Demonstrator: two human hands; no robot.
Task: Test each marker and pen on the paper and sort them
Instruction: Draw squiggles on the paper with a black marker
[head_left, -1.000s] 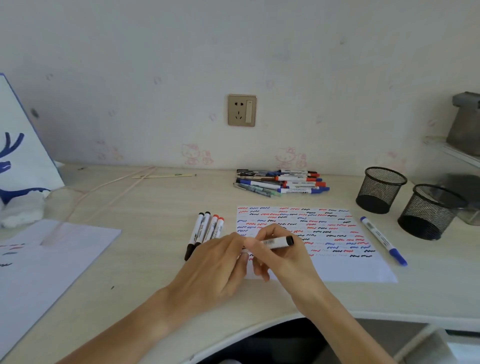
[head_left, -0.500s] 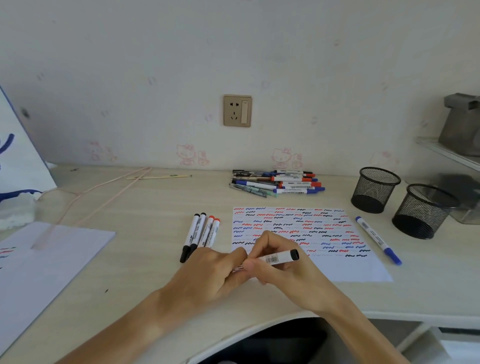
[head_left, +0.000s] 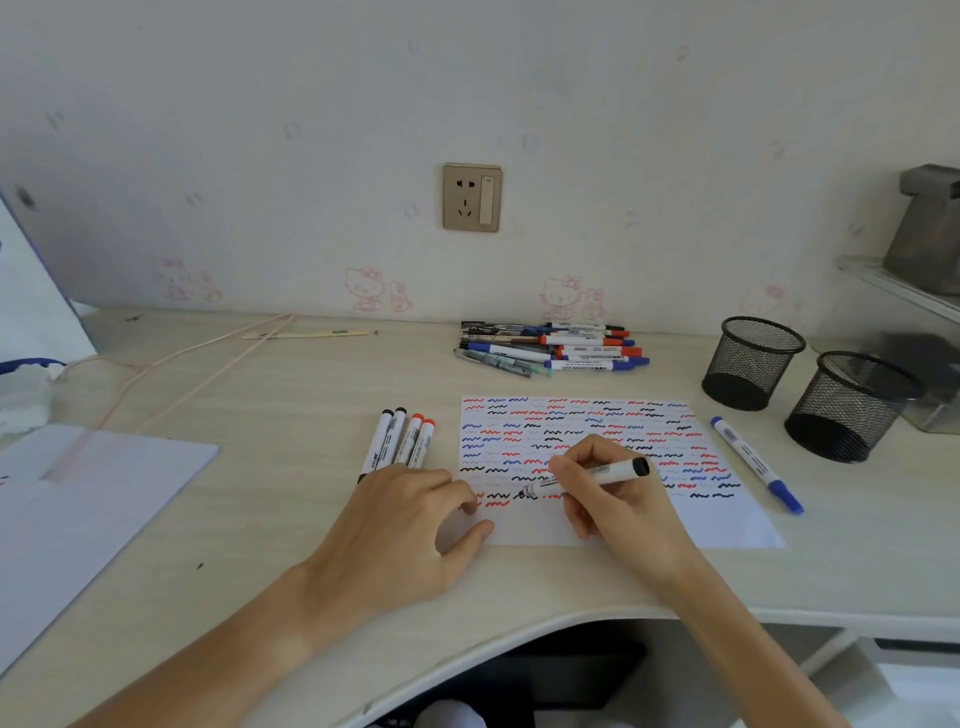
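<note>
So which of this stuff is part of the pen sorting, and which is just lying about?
In the job: black marker in right hand, test paper, sorted markers, blue marker, untested pile, mesh cups.
Lying about: socket, cable, left-hand sheet.

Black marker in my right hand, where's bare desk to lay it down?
Bare desk lies between the four sorted markers and the loose sheet at left, and behind the test paper, before the untested pile. Crowded near the mesh cups.

matt pale wood-grain desk top (head_left: 291, 415); thin white paper sheet (head_left: 727, 525); two black wire-mesh metal cups (head_left: 750, 364); smooth white plastic marker (head_left: 592, 475).
</note>
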